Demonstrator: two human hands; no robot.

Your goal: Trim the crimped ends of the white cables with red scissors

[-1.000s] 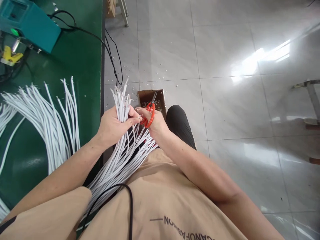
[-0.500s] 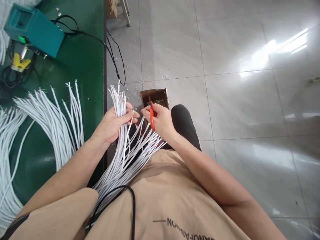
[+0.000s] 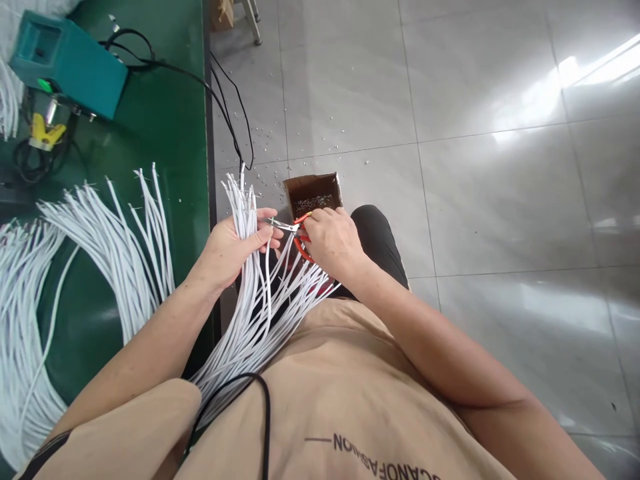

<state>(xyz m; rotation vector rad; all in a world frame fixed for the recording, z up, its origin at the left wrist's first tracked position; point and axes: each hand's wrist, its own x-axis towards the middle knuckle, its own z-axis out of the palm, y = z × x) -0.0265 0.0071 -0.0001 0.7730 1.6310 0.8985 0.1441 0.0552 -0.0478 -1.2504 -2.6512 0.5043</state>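
My left hand point(image 3: 235, 247) is closed around a bundle of white cables point(image 3: 245, 280), whose cut ends stick up above the fingers. One cable is singled out between its thumb and fingertips. My right hand point(image 3: 333, 240) grips red-handled scissors point(image 3: 290, 227), their blades pointing left at the tip of that single cable. Whether the blades have closed on it is too small to tell. More loose white cables fan out below the right hand and run down across my lap.
On the green table point(image 3: 165, 120) at left lie more white cable bundles point(image 3: 110, 247) and a teal device point(image 3: 70, 60) with a yellow clip point(image 3: 46, 133). A cardboard box point(image 3: 314, 193) holding small clippings stands on the floor. Black cords point(image 3: 225, 100) hang over the table edge.
The scissors have swung from upright in my right hand to pointing left, their blades now at the single cable's tip. My left hand still holds the bundle.
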